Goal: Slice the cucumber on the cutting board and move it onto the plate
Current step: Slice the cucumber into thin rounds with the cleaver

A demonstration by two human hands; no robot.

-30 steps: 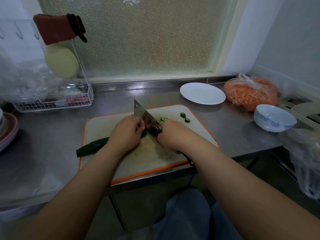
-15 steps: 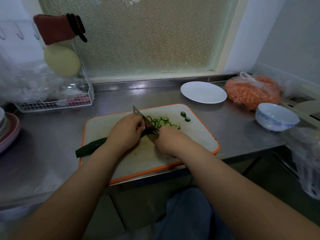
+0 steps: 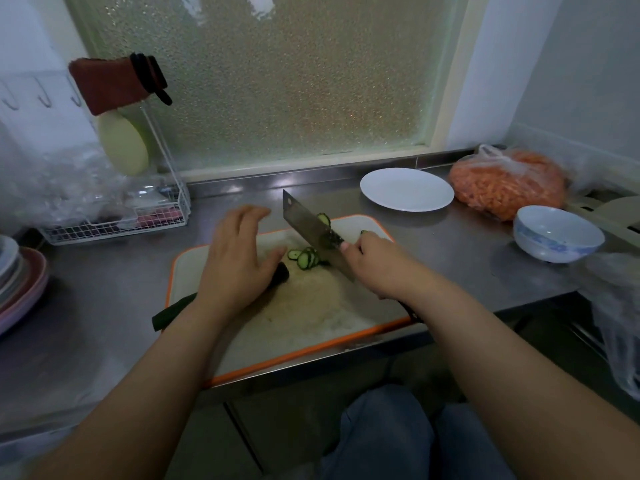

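Observation:
A dark green cucumber [image 3: 173, 311] lies across the orange-rimmed cutting board [image 3: 311, 344], its left end past the board's edge and its middle hidden under my left hand [image 3: 239, 261]. That hand hovers over it with fingers straight and spread. A row of cut slices [image 3: 306, 258] lies by the cut end. My right hand [image 3: 377, 268] grips the cleaver [image 3: 308, 226], which is lifted and tilted; one slice sticks to the blade. The white plate [image 3: 407, 189] sits behind the board to the right with nothing on it.
A bag of orange carrot pieces [image 3: 509, 183] and a blue-white bowl [image 3: 557, 237] stand at the right. A wire rack [image 3: 114, 220] with plastic bags is at the back left, stacked plates [image 3: 17, 278] at the far left. The steel counter ends just beyond the board's front edge.
The cleaver has risen off the cucumber and swung right. My left hand has let go of the cucumber and opened above it. More slices now show beside the cut end.

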